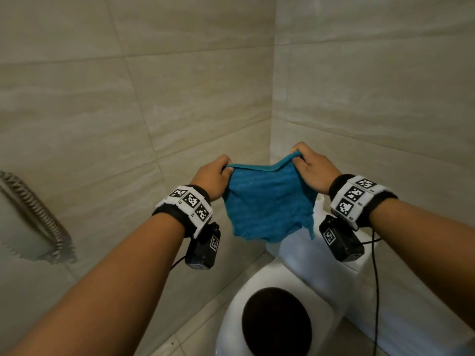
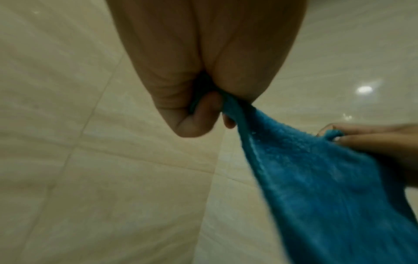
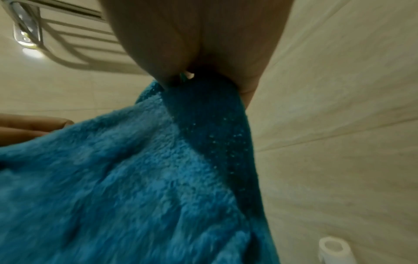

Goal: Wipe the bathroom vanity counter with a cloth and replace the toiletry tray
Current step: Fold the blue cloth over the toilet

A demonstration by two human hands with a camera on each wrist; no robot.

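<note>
Both forearms out front, left hand (image 1: 210, 179) and right hand (image 1: 309, 173) each pinching a top corner of teal cloth (image 1: 270, 204), stretched side to side, hanging over toilet tank (image 1: 295, 255); no vanity surface visible.

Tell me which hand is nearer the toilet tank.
Right. The right hand holds the cloth almost above the tank; the left hand is off to its left.
</note>
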